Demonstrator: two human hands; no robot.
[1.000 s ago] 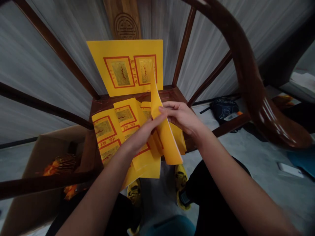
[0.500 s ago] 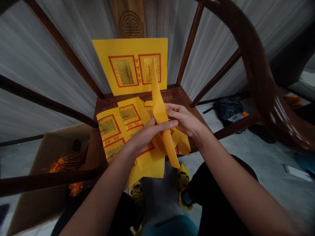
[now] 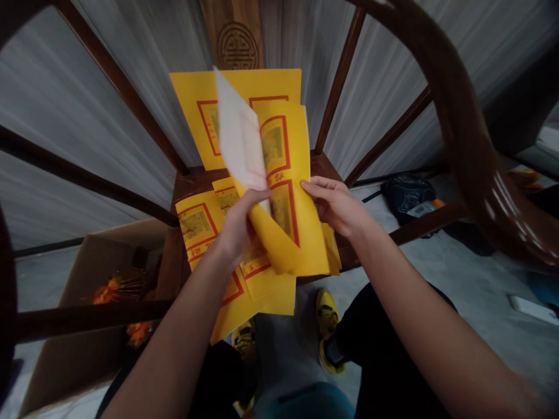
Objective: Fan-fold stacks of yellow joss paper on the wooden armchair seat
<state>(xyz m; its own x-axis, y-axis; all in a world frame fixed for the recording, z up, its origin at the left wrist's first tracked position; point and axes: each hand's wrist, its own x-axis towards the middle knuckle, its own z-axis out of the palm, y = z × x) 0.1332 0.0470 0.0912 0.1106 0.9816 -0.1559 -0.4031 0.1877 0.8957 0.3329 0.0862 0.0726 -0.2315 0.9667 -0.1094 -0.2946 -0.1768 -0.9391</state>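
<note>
My left hand [image 3: 239,226] grips yellow joss paper [image 3: 299,145], its thumb across the folded part at the middle. One flap is bent up and away, showing a white back [image 3: 236,131]. At the right edge, my right hand [image 3: 335,205] pinches the same paper between thumb and fingers. Red frames and dull foil squares are printed on the yellow face. Beneath both hands, more joss paper sheets [image 3: 279,297] overlap on the chair seat. Another yellow sheet [image 3: 187,96] leans upright against the chair back. Whether I hold one sheet or two, I cannot tell.
A dark wooden chair surrounds the work, with a curved armrest [image 3: 463,110] at right and a carved back panel [image 3: 238,46]. Left of it stands a cardboard box [image 3: 56,361] with orange bundles [image 3: 117,288]. A black backpack [image 3: 404,198] lies on the floor at right.
The held paper has turned from edge-on to opened out, showing its printed face and white back. My right hand has shifted to the paper's right edge; my left hand has moved slightly left.
</note>
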